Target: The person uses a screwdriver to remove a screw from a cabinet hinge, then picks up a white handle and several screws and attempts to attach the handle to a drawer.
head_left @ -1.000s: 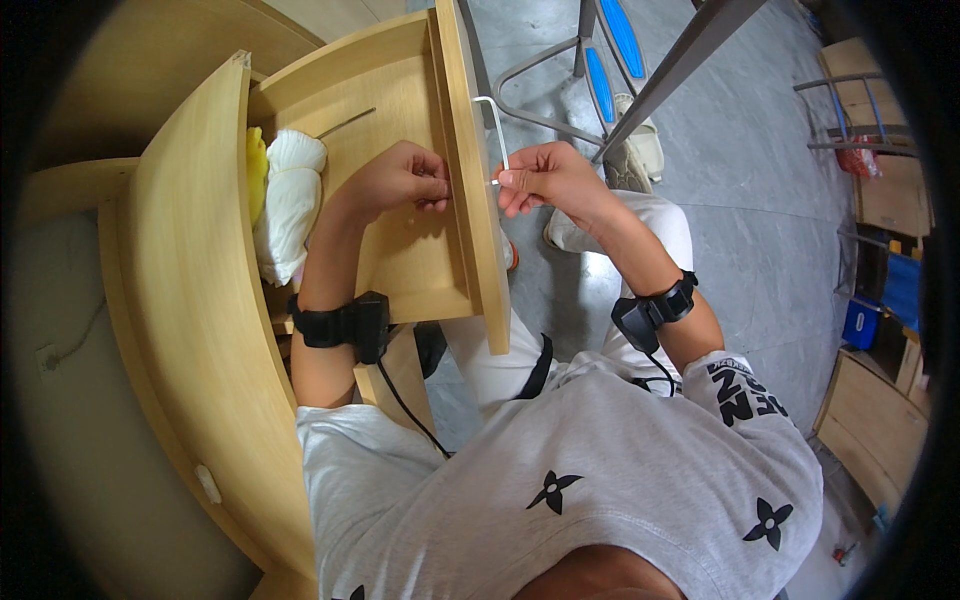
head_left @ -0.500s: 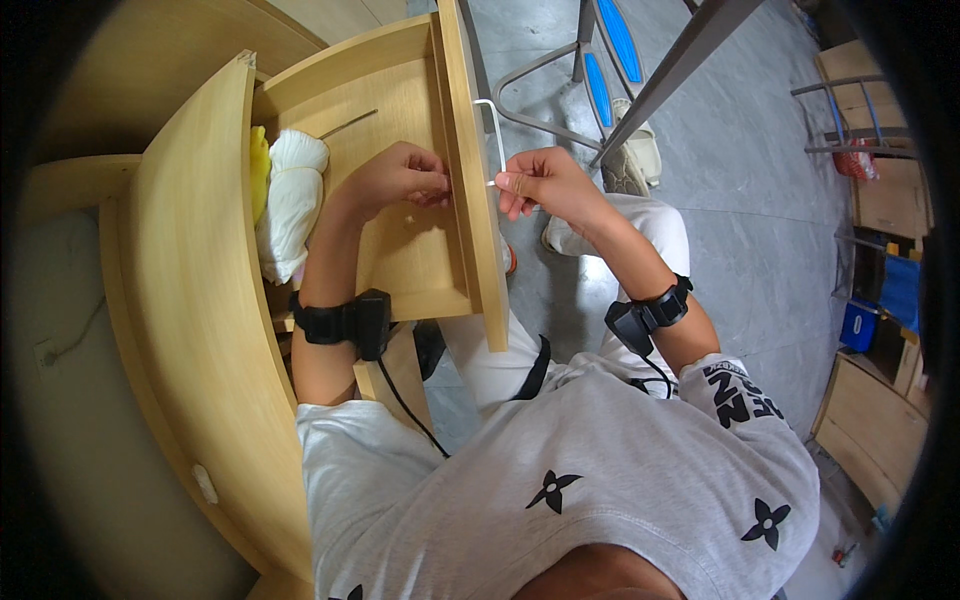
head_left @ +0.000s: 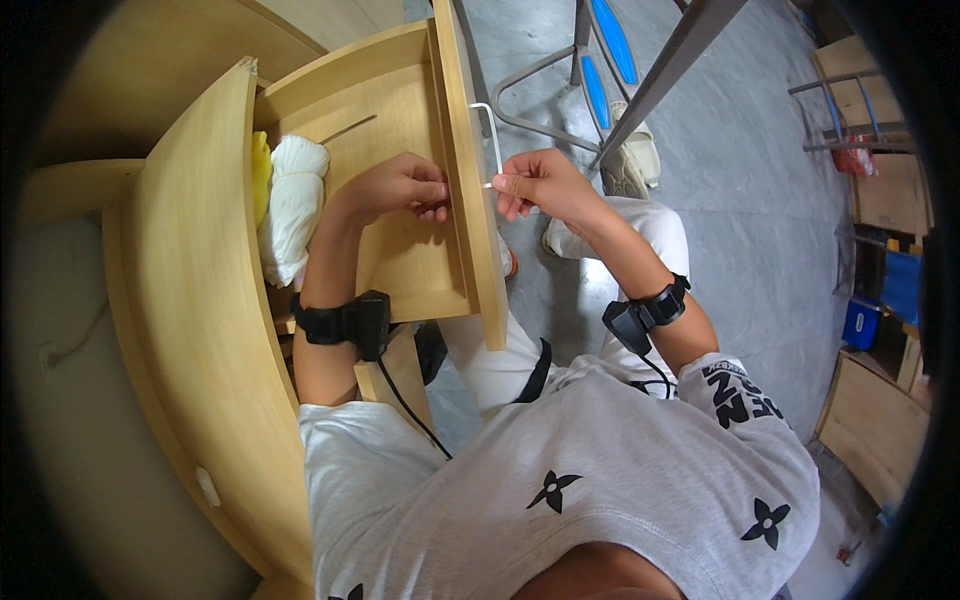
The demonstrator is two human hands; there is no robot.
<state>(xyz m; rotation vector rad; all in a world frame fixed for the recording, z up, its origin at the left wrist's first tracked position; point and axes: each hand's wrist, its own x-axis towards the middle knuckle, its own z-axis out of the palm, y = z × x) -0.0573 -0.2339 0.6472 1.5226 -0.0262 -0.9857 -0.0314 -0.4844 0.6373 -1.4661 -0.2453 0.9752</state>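
A pale wooden drawer [head_left: 390,262] stands pulled out in front of me. Inside it, my left hand [head_left: 402,190] is closed with its fingertips against the inner side of the front panel [head_left: 462,215]; what they pinch, if anything, is hidden. A white U-shaped drawer handle [head_left: 495,135] sits on the panel's outer face. My right hand [head_left: 545,188] pinches the near end of that handle between thumb and fingers, roughly opposite the left hand. A thin dark metal rod [head_left: 348,129], perhaps a screwdriver shaft, lies in the drawer beyond my left hand.
At the drawer's back lie a white cloth bundle [head_left: 296,205] and something yellow [head_left: 261,175]. The wooden desktop [head_left: 190,260] rises on the left. Beyond the drawer stands a grey metal frame [head_left: 650,95] with blue parts. A blue box [head_left: 860,322] sits among shelves far right.
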